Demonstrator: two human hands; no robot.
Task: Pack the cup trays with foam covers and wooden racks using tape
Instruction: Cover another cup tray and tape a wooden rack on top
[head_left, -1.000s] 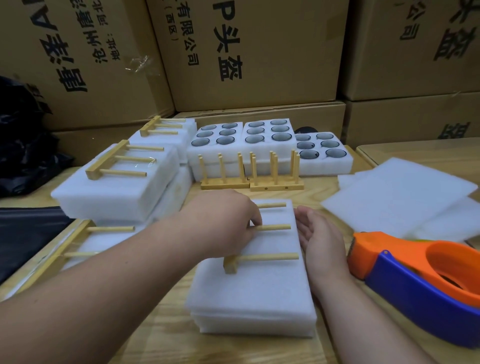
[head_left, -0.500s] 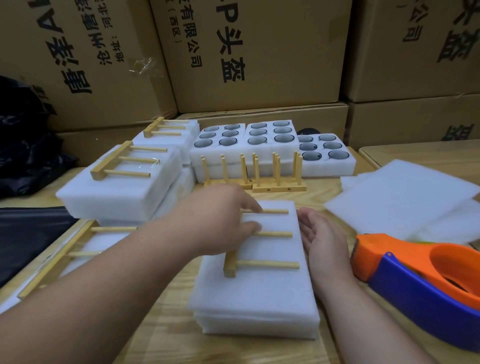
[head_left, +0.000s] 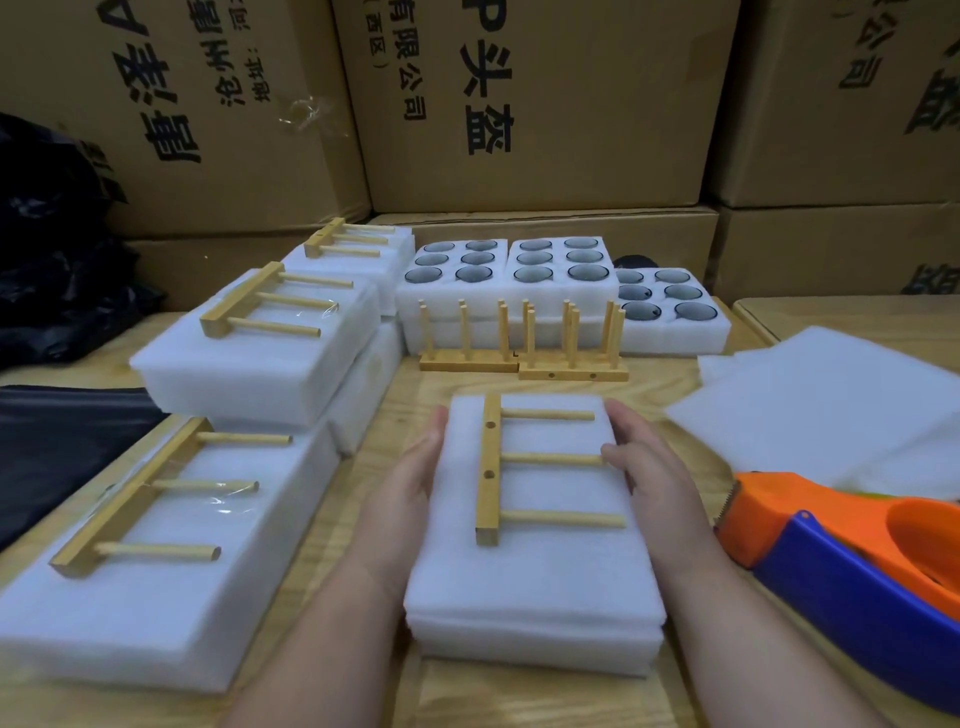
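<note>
The person is standing over a foam-covered cup tray (head_left: 535, 566) lying in the middle of the wooden table (head_left: 332, 530), with a wooden rack (head_left: 491, 470) lying flat on top of it, its 3 pegs pointing right. The left hand (head_left: 410, 499) is pressing flat against the tray's left side, fingers straight and gripping nothing; the right hand (head_left: 649, 467) is resting against the right side, fingers loosely extended, the thumb touching the tip of the middle peg — neither hand is closing around anything. To the right, an orange-and-blue tape dispenser (head_left: 852, 566) is sitting near the right wrist, and loose foam sheets (head_left: 831, 410) are lying behind it. On the left, finished packs (head_left: 171, 571) are lying with racks on top — 1 of them stacked higher. Further back, 3 open cup trays (head_left: 556, 270) are showing their cups, and 2 upright racks (head_left: 524, 343) are standing just in front of them. Cardboard boxes (head_left: 545, 104) are filling the background.
</note>
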